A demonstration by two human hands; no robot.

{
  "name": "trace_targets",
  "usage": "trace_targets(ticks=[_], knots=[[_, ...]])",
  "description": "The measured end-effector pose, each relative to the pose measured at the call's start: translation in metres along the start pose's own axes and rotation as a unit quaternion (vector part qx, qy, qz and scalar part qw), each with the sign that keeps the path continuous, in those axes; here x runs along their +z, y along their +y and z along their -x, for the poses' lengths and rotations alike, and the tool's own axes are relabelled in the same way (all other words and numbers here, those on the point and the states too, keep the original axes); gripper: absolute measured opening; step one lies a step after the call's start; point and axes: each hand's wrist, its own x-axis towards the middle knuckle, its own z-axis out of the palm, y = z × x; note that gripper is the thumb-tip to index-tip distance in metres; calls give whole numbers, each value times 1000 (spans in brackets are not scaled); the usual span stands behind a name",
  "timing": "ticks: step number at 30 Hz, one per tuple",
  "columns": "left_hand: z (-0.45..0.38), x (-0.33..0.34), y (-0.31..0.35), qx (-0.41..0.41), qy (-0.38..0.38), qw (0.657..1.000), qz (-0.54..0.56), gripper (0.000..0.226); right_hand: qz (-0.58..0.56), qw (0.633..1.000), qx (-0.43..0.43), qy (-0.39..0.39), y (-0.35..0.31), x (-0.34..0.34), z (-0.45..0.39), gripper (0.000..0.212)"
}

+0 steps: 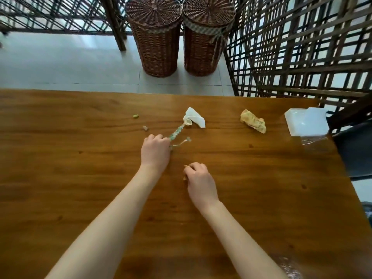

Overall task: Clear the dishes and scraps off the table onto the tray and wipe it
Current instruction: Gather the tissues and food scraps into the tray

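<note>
Nearest, the right hand [199, 180] lay curled on the table [80, 178], pinching a small brown scrap [185, 167]. Beyond it, the left hand [156, 152] pinched a thin wrapper [178, 130] whose long axis ran away and rightward to a white napkin [194, 118]. Farther right lay a crumpled yellow paper [253, 121] and a clear lid [308, 121].

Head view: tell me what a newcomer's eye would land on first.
Two bare forearms reach up the middle of the wooden table; the left hand holds a thin green-patterned wrapper, and the right hand pinches a small scrap. Just past them lie a white napkin and, to its right, a crumpled yellow wad. Two wicker bins stand side by side on the floor beyond the table's far edge.
</note>
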Motion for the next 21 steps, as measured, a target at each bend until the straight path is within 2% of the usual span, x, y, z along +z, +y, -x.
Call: trace_targets(ticks=[2,5,7,10,15,17,21], knots=[[5,-9,-9,5,39,998,44,16,-2,1000,9,6,2,-2,0,26],[4,-23,-33,23,139,985,95,6,-30,998,41,39,8,-15,-12,22],[-7,-28,-52,28,160,981,102,6,-48,994,49,80,10,-28,-33,31],[-28,-29,-69,9,130,986,103,15,-68,989,52,123,9,-42,-74,38],[-45,-16,-69,-12,54,992,115,28,-39,990,57,123,3,-35,-124,21],[-47,-9,-69,-13,38,993,107,28,-14,993,66,94,1,-25,-138,16],[-43,-5,-71,-13,60,991,119,21,17,998,68,4,7,-9,-151,14]])
